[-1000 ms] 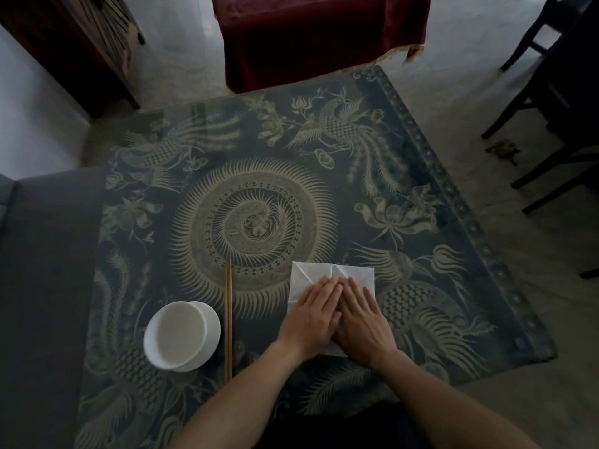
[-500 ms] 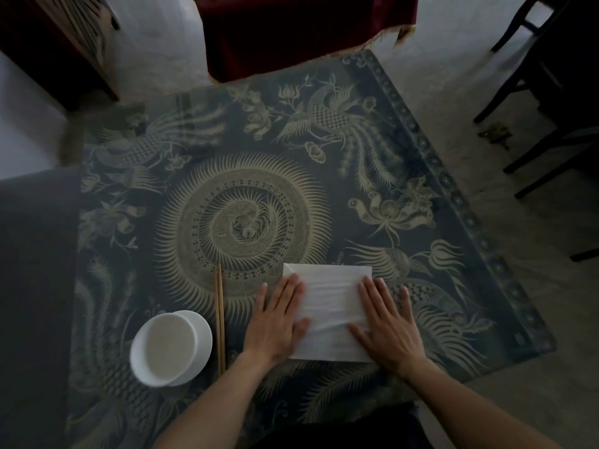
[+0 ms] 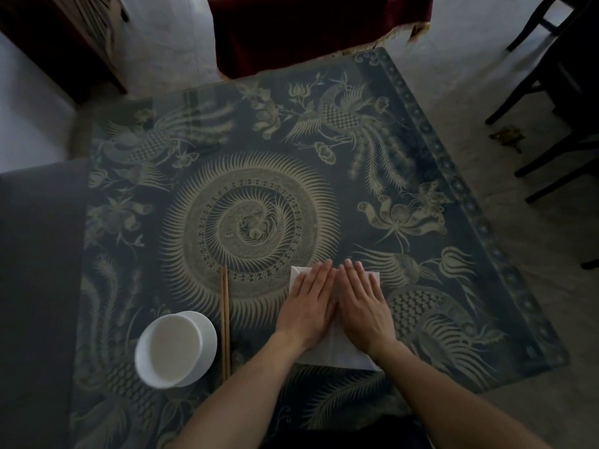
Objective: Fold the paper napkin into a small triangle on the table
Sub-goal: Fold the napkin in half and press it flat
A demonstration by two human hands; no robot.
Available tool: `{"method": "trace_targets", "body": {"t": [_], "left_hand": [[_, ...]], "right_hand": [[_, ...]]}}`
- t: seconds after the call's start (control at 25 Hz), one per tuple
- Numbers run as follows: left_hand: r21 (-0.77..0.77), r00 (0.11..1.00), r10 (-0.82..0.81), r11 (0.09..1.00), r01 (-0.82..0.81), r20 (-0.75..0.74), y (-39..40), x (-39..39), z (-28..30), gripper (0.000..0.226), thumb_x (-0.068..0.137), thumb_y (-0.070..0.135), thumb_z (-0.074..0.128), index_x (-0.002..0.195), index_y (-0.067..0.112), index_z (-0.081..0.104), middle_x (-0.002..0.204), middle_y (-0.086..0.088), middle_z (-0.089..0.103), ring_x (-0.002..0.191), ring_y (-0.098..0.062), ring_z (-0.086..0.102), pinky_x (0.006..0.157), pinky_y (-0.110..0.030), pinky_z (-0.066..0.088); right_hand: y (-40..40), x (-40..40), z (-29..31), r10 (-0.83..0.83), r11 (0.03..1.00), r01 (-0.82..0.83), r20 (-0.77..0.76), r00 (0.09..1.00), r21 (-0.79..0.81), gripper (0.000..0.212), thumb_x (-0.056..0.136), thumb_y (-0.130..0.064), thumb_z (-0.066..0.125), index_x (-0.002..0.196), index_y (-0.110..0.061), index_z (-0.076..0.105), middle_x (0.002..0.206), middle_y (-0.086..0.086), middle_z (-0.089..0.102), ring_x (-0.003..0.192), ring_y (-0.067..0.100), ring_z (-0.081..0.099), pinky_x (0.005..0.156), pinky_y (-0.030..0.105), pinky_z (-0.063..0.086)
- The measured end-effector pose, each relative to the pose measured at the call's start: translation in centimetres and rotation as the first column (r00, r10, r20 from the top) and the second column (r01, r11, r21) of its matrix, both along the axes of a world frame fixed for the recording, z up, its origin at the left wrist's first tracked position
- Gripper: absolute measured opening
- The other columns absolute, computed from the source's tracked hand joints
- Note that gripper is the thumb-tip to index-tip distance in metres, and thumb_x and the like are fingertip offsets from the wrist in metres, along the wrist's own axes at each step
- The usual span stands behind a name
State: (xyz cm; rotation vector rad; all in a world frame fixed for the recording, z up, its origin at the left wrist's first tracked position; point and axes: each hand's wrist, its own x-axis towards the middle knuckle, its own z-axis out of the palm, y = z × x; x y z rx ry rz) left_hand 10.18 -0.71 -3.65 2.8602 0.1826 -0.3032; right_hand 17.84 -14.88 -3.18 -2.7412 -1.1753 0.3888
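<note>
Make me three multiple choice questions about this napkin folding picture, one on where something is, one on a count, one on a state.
1. Where are the chopsticks?
A. Between the white bowl and the napkin
B. Inside the bowl
C. On top of the napkin

2. How many hands are on the napkin?
A. None
B. One
C. Two

3. How are the hands held?
A. Clenched in fists
B. Flat, palms down
C. Pinching a raised corner

Answers:
1. A, since the pair lies on the table just right of the bowl, left of the napkin.
2. C, since the left hand and right hand both rest on it.
3. B, since the fingers lie extended against the paper.
</note>
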Motion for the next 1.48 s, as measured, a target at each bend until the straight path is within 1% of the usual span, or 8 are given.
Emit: {"method": "trace_targets", "body": {"t": [0.12,0.24,0.4,0.64,0.88,1.04,1.2,1.48], "left_hand": [[0.015,0.999,0.014,1.0,-0.013,-0.03,0.5,-0.2,-0.8,0.063,0.1,0.047,0.003,0.152,0.013,-0.007,0.162,-0.003,-0.012,0.147,-0.016,-0.017,0.12,-0.041,-0.002],[0.028,1.0,0.006,1.0,-0.005,-0.008,1.1,-0.6,-1.2,0.065,0.101,0.05,0.01,0.154,0.014,-0.001,0.163,-0.002,-0.007,0.148,-0.016,-0.012,0.119,-0.044,-0.001],[0.08,0.997,0.078,0.994,-0.077,-0.014,3.4,-1.8,-1.4,0.066,0.101,0.052,0.008,0.155,0.015,-0.001,0.163,0.0,-0.006,0.148,-0.014,-0.01,0.118,-0.047,-0.004],[0.134,0.99,0.138,0.982,-0.135,-0.017,4.1,-2.8,-0.9,0.065,0.102,0.05,0.007,0.153,0.013,-0.009,0.161,-0.003,-0.017,0.147,-0.018,-0.016,0.118,-0.051,-0.007],[0.0,0.992,-0.073,0.997,0.074,0.103,-2.5,-6.0,-1.4,0.06,0.104,0.041,0.025,0.153,0.007,0.018,0.162,-0.007,0.01,0.149,-0.023,0.007,0.115,-0.05,0.011],[0.032,0.999,-0.03,0.999,0.029,0.033,-3.0,-7.4,-1.4,0.063,0.102,0.045,0.029,0.153,0.009,0.022,0.161,-0.007,0.017,0.148,-0.022,0.011,0.113,-0.051,0.014],[0.065,0.999,0.046,0.997,-0.045,-0.02,-1.5,-8.8,-1.4,0.067,0.101,0.051,0.029,0.154,0.011,0.019,0.162,-0.006,0.013,0.149,-0.022,0.009,0.114,-0.054,0.009],[0.076,0.995,0.07,0.995,-0.064,-0.074,1.2,-11.3,-1.1,0.068,0.102,0.053,0.019,0.155,0.012,0.012,0.163,-0.004,0.007,0.149,-0.021,0.003,0.114,-0.056,0.008]], "right_hand": [[-0.9,0.5,-1.3,-0.013,0.998,0.014,0.01,1.0,-0.062,0.064,0.1,-0.045,0.011,0.154,-0.012,0.005,0.162,0.004,-0.001,0.147,0.022,-0.011,0.119,0.045,-0.002],[-1.6,1.1,-1.6,-0.01,0.997,0.011,0.011,1.0,-0.078,0.067,0.1,-0.057,0.015,0.155,-0.02,0.005,0.162,-0.004,-0.001,0.147,0.022,-0.009,0.118,0.05,0.001],[-2.9,2.2,-1.6,-0.058,0.993,0.062,0.045,0.997,-0.102,0.067,0.099,-0.058,0.012,0.155,-0.024,0.001,0.163,-0.005,0.002,0.147,0.024,-0.009,0.117,0.056,0.0],[-3.7,2.0,-1.3,-0.129,0.987,0.133,0.053,0.99,-0.093,0.065,0.099,-0.055,0.008,0.154,-0.023,-0.006,0.161,-0.004,-0.011,0.146,0.024,-0.018,0.114,0.056,-0.013],[-3.8,-4.0,-1.2,0.145,0.989,-0.145,0.025,0.989,-0.008,0.066,0.095,-0.042,0.032,0.151,-0.008,0.025,0.159,0.012,0.021,0.146,0.031,0.015,0.111,0.056,0.016],[-5.3,-5.1,-1.2,0.065,0.997,-0.065,0.004,0.998,-0.029,0.067,0.095,-0.047,0.03,0.148,-0.007,0.033,0.157,0.009,0.027,0.146,0.024,0.013,0.112,0.052,0.015],[-7.8,-3.9,-0.8,-0.028,0.999,0.029,0.021,0.999,-0.035,0.07,0.098,-0.055,0.015,0.151,-0.009,0.025,0.158,0.006,0.023,0.147,0.022,0.008,0.112,0.054,0.017],[-9.6,-3.0,-1.0,-0.048,0.997,0.05,0.024,0.999,-0.054,0.071,0.096,-0.055,0.025,0.152,-0.01,0.024,0.159,0.006,0.022,0.147,0.024,0.011,0.113,0.056,0.015]]}}
